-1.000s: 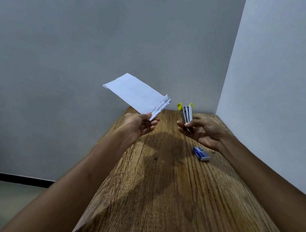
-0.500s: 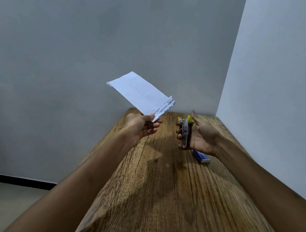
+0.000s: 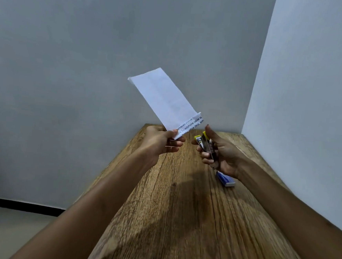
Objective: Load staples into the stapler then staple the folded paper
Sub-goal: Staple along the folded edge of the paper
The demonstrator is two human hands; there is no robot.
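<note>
**Stapler closes in on paper**

Above the table (image 3: 179,222), the left hand (image 3: 161,142) pinches the folded paper (image 3: 164,98) by its printed lower corner, now tilted steeper than a second ago. The right hand (image 3: 219,153), fingers wrapped around the stapler (image 3: 204,145), has turned it from upright to sideways, yellow tips toward the sheet, near but not touching. The staple box (image 3: 225,179) lies beside the wrist. Loading looks finished; stapling the corner appears next.

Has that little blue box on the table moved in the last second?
No. The blue box lies at the same spot on the wooden table, near the right wall; only the camera shifted.
</note>
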